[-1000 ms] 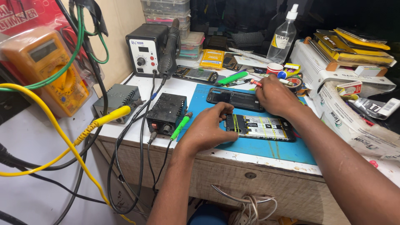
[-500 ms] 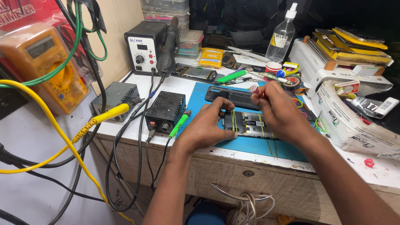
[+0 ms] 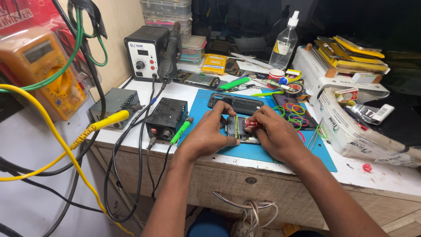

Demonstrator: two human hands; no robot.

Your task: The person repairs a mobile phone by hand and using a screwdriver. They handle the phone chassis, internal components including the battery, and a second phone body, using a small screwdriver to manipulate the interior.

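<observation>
I am steadying the opened phone [image 3: 239, 130] on the blue mat [image 3: 263, 151] near the surface's front edge, my left hand [image 3: 209, 136] curled closed around its side. My right hand [image 3: 274, 134] is pinching a small red-tipped tool [image 3: 251, 124] against it. The phone is lying open with its back cover [image 3: 235, 103] apart, so reassembly looks undone.

An opened phone [image 3: 239, 130], banded with a green rubber band [image 3: 236, 126], lies flat on the blue mat [image 3: 263, 152].

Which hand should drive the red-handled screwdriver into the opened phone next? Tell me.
Right. The right hand already has the red-handled screwdriver in its grip, tip over the opened phone. The left hand is pinning the phone to the blue mat.
</observation>
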